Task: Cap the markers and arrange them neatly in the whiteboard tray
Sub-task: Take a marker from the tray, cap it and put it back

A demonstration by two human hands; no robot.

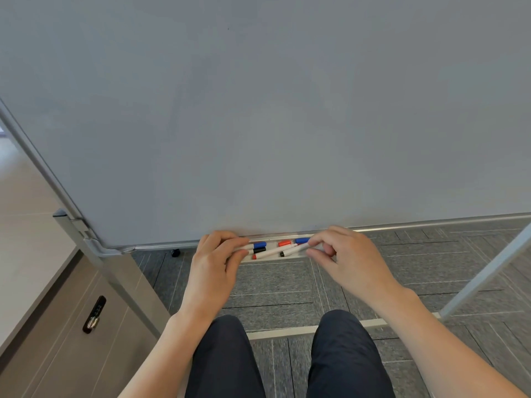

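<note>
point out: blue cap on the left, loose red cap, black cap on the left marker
blue cap (260, 244), head view, middle of the cap.
red cap (284, 243), head view, centre of the cap in the tray.
black cap (259, 250), head view, middle of the cap, just below the blue one.

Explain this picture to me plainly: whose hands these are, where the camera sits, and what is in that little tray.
No machine here: a person wears a camera on the head, looking down at their own hands and legs. In front stands a whiteboard with a narrow tray at its lower edge. In the tray lie markers in a loose jumble, with a blue cap, a black cap and a red cap showing. The left hand has its grip on markers at the tray's left end; the right hand pinches a white marker at the right end.
</note>
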